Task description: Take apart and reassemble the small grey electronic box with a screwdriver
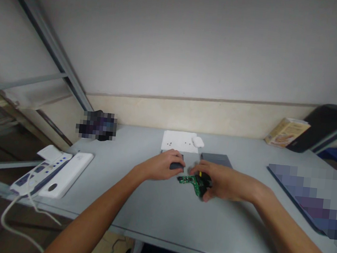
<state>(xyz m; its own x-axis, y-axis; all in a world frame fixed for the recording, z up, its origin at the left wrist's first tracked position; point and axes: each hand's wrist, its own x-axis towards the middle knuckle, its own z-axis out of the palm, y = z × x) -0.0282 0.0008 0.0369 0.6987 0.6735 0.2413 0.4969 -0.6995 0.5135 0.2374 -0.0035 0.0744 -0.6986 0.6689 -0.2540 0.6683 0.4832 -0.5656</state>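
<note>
Near the middle of the table, my left hand has its fingers closed over a small dark grey rounded piece, whose kind I cannot make out. To the right of it, my right hand grips a green circuit board with a black part and a yellow spot on it; its narrow arm points left toward my left hand. A flat dark grey panel lies just behind my right hand. Beyond both hands is a white sheet with several tiny dark bits, perhaps screws, on it.
A rounded white object rests at the sheet's right edge. On the left lie a power strip with a white cable and a long white case. A yellow box stands at the back right; a blurred-out panel lies at right.
</note>
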